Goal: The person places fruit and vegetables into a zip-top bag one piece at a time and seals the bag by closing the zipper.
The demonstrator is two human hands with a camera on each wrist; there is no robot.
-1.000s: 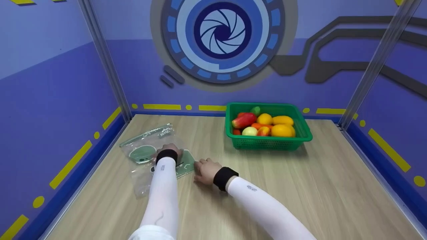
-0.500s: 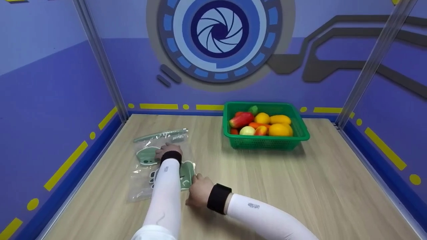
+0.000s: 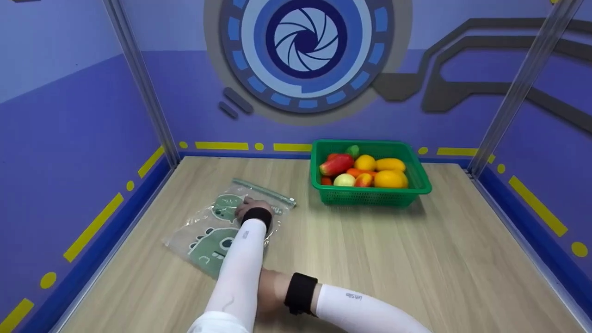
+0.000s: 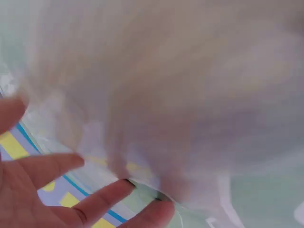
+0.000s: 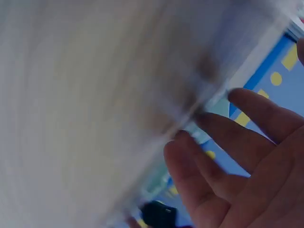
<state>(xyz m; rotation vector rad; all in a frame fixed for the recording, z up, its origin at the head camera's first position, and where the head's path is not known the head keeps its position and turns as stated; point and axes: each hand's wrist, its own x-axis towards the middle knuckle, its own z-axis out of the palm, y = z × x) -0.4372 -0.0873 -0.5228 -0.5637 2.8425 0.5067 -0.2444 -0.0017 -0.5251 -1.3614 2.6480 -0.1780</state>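
Note:
A clear zip bag (image 3: 192,233) with green cartoon monster prints lies flat on the table, its green zip strip (image 3: 263,192) at the far side and slanting down to the right. My left hand (image 3: 254,210) rests on the bag just below the strip, its fingers spread in the left wrist view. My right hand (image 3: 270,289) is down at the table by the bag's near right side, its fingers (image 5: 237,137) extended and slightly bent. In the head view my left forearm crosses over and hides the right fingertips and part of the bag.
A green plastic basket (image 3: 370,198) full of fruits and vegetables stands at the back of the wooden table (image 3: 416,263), right of the bag. Blue-purple panels (image 3: 83,152) close in the left, back and right sides.
The bag has turned clockwise, its zip end swinging right and its bottom end left. My left hand has shifted a little right with it. My right hand has moved nearer and left, under the left forearm.

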